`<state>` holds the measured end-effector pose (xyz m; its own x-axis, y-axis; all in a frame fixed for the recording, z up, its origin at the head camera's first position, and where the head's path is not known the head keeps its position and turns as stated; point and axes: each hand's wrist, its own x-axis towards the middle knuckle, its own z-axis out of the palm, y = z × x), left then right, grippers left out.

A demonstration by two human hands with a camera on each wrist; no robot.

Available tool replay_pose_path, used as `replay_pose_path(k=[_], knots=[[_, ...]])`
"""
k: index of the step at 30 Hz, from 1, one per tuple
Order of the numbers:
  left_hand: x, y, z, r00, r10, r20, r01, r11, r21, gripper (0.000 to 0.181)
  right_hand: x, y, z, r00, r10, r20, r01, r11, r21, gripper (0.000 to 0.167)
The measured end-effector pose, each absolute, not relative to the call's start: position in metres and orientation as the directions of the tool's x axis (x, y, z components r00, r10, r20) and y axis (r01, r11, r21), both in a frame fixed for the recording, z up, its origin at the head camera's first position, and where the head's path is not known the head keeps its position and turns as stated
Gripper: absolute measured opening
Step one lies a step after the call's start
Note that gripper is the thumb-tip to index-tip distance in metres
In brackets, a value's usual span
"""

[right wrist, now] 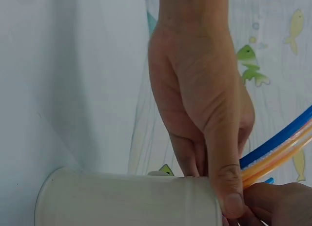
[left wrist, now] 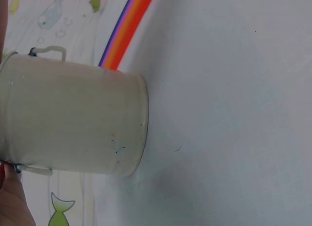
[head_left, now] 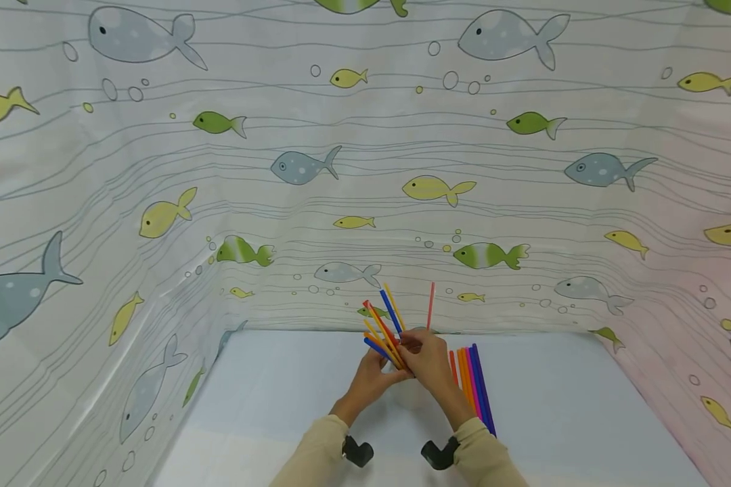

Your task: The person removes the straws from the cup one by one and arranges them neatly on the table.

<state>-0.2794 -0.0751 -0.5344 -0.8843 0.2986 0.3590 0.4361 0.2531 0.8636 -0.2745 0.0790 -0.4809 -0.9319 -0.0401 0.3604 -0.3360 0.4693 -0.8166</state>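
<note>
A cream-white pail point(left wrist: 73, 119) with small side handles stands on the table under both hands. A fanned bunch of blue, yellow, orange and red straws point(head_left: 382, 326) leans left above its rim. My left hand point(head_left: 371, 379) grips the lower part of the bunch, thumb across it. The right hand point(head_left: 429, 358) pinches straws from the other side; in the right wrist view its thumb point(right wrist: 229, 182) lies at the pail's rim. One thin red straw point(head_left: 430, 306) stands up behind the right hand. Fingers hide the straws' lower ends.
To the right of the hands, a row of red, orange, pink and blue straws point(head_left: 474, 385) lies side by side on the white table point(head_left: 560, 406). Fish-patterned sheeting point(head_left: 365, 169) stands behind the table and on both sides.
</note>
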Motion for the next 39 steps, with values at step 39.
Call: replay_pose_path(k=[39], knots=[[-0.279, -0.076, -0.531, -0.920, 0.277, 0.278, 0.360, 0.309, 0.880, 0.088, -0.289, 0.068, -0.497, -0.896, 0.005, 0.444, -0.393, 0.456, -0.798, 0.015]])
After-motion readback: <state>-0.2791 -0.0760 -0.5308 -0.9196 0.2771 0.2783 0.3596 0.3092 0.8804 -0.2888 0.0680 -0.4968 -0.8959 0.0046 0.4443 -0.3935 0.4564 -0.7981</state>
